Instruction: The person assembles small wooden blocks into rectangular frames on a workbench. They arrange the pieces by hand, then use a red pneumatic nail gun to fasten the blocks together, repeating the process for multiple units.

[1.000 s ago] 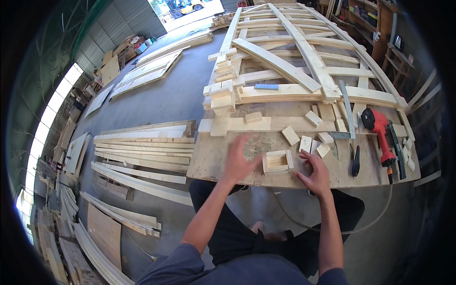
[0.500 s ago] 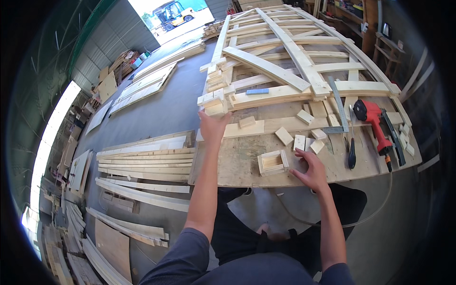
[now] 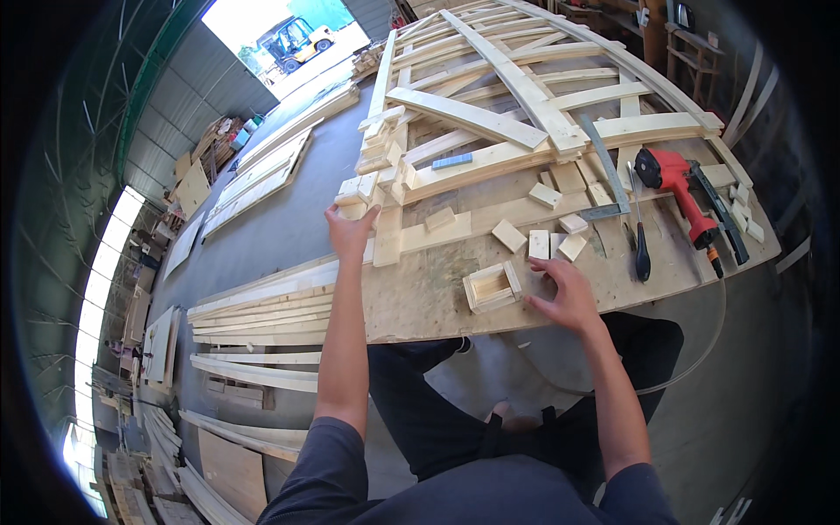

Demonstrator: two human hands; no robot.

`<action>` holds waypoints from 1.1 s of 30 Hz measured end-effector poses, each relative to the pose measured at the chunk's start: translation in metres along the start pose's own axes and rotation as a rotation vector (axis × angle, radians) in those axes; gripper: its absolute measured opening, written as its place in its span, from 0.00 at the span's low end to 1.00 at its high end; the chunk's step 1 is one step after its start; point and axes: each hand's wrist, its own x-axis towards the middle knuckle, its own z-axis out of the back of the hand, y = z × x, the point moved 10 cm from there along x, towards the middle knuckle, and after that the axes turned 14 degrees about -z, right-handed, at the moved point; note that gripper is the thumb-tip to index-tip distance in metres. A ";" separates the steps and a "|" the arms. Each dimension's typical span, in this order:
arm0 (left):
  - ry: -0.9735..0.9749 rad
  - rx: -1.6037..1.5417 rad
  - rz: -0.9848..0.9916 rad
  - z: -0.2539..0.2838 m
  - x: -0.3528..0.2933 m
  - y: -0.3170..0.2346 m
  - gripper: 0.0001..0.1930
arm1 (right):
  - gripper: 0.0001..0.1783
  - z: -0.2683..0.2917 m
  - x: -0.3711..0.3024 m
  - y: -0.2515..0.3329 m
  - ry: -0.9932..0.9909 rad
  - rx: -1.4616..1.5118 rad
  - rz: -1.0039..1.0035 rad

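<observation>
My left hand [image 3: 352, 229] reaches to the bench's left edge, thumb and fingers closed round a small pale piece made of wooden blocks [image 3: 357, 188]; its underside is partly hidden by the hand. More blocks are stacked just behind it. Near the front edge, my right hand [image 3: 567, 296] rests with fingers apart and holds nothing. Just left of those fingers is a small open-topped wooden box [image 3: 492, 287]. Several loose wooden blocks [image 3: 509, 234] lie beyond the right hand, one of them [image 3: 538, 244] close to its fingertips.
A large slatted wooden frame [image 3: 516, 87] covers the bench's far part, with a blue block [image 3: 452, 161] on it. To the right lie a metal square [image 3: 604, 166], a screwdriver [image 3: 643, 254] and a red nail gun [image 3: 678, 188] with a hose. Long boards [image 3: 262, 306] lie at left.
The head view has shifted. My left hand has drawn the block piece slightly left and nearer, showing more of a board beside it. My right hand stays open beside the box.
</observation>
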 end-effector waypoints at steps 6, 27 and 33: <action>-0.019 -0.076 -0.014 0.028 0.032 0.020 0.50 | 0.38 -0.005 -0.001 0.002 0.024 0.055 -0.008; 0.190 -0.533 -0.029 0.157 -0.171 0.044 0.38 | 0.58 -0.034 0.008 0.006 0.269 -0.038 -0.125; 0.352 -0.548 -0.117 0.133 -0.198 0.050 0.39 | 0.57 -0.062 0.020 0.024 0.270 0.004 -0.055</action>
